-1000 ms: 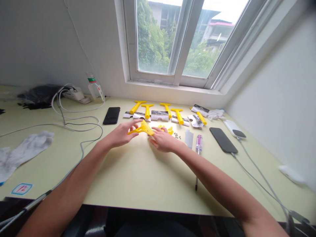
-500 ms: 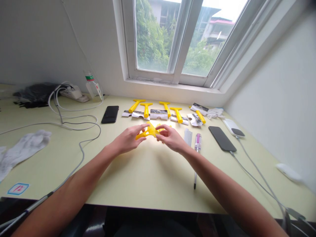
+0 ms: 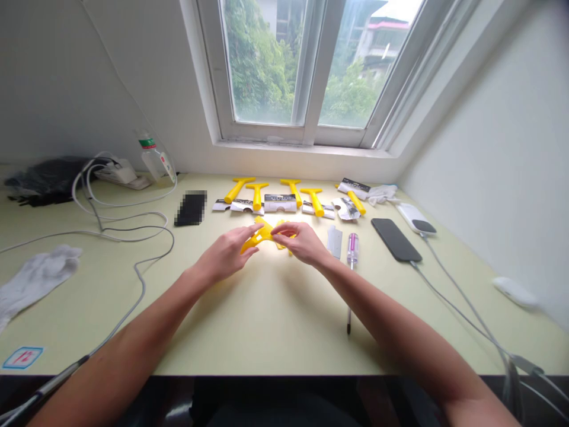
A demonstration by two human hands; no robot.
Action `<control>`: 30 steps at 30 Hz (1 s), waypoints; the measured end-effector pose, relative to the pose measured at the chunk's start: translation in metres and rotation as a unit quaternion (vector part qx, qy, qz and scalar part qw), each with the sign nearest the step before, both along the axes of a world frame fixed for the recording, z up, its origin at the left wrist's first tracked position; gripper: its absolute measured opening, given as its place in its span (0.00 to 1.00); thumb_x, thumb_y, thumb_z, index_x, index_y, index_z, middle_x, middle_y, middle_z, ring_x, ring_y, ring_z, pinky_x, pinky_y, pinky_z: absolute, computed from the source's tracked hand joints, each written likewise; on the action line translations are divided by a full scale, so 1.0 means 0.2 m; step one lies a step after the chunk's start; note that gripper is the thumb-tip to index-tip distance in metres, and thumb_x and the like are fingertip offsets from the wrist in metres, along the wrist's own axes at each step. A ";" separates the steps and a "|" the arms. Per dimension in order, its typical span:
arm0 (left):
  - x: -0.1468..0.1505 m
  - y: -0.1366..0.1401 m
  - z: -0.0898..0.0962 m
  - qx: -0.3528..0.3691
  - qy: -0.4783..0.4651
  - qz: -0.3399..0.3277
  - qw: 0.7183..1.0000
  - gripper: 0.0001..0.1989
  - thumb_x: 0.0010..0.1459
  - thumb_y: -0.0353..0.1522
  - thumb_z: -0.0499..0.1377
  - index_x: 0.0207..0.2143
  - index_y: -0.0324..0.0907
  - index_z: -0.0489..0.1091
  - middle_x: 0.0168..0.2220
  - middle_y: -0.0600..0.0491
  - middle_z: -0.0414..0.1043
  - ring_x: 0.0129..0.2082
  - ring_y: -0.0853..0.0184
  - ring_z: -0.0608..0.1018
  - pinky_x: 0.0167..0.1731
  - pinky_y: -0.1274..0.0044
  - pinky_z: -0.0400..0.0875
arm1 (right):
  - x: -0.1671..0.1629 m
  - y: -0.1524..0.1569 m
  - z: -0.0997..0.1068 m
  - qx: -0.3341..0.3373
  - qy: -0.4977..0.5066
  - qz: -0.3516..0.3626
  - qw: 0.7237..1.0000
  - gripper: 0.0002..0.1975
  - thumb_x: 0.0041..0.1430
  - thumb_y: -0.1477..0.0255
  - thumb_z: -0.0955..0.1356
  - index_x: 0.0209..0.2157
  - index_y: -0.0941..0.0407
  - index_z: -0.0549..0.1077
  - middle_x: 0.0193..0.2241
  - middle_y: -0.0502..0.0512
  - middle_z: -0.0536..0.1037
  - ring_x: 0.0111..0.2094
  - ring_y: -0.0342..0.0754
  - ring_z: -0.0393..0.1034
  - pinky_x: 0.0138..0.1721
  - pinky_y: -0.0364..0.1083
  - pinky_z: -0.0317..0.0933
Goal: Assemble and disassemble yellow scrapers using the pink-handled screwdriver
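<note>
While the left hand (image 3: 229,252) grips a yellow scraper (image 3: 265,228) over the middle of the counter (image 3: 267,326), the right hand (image 3: 307,243) is closed, fingertips together at the scraper's head; what they pinch I cannot tell. More scrapers (image 3: 256,196) lie behind among paper cards (image 3: 280,203), with a screwdriver (image 3: 352,249) to the right.

It looked like a small work room. A pale table (image 3: 267,332) stood by a big window (image 3: 317,77), with trees (image 3: 258,71) and buildings (image 3: 377,50) outside. A screwdriver (image 3: 352,249), some yellow tools (image 3: 317,204) and paper labels (image 3: 280,203) lay there, and a number tag (image 3: 23,357) sat near the table's edge.
</note>
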State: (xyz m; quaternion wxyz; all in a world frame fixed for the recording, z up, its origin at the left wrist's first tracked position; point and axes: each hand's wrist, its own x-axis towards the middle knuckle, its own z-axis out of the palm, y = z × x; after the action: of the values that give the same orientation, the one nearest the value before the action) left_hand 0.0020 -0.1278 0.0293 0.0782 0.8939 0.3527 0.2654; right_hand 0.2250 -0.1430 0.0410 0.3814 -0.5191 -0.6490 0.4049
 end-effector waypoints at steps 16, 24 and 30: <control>0.00 0.01 -0.01 0.054 -0.019 0.070 0.996 0.23 0.63 0.35 0.59 0.60 0.45 0.61 0.48 0.47 0.76 0.41 0.60 0.80 0.43 0.70 0.76 | -0.09 0.04 0.04 -0.044 0.092 -0.059 0.993 0.11 0.48 0.74 0.71 0.37 0.58 0.76 0.30 0.51 0.77 0.21 0.37 0.64 0.23 0.40 0.58; 0.03 -0.03 0.01 0.060 0.008 0.072 0.996 0.23 0.64 0.33 0.56 0.61 0.45 0.59 0.49 0.46 0.73 0.43 0.59 0.78 0.44 0.67 0.76 | -0.08 0.04 0.03 0.037 0.044 -0.071 0.996 0.08 0.50 0.71 0.72 0.35 0.53 0.79 0.36 0.51 0.80 0.37 0.46 0.74 0.37 0.44 0.66; 0.05 -0.06 0.01 0.088 0.024 0.091 0.992 0.25 0.64 0.31 0.56 0.63 0.43 0.57 0.48 0.45 0.73 0.44 0.56 0.78 0.45 0.64 0.75 | -0.09 0.06 0.00 -0.007 0.101 -0.073 0.992 0.14 0.48 0.75 0.72 0.40 0.56 0.77 0.35 0.54 0.81 0.29 0.44 0.73 0.27 0.42 0.64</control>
State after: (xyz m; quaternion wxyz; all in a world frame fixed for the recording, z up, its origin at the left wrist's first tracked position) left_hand 0.0115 -0.1395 0.0320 -0.0341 0.8678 0.4092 0.2798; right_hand 0.2074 -0.1315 0.0420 0.4696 -0.5244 -0.5645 0.4312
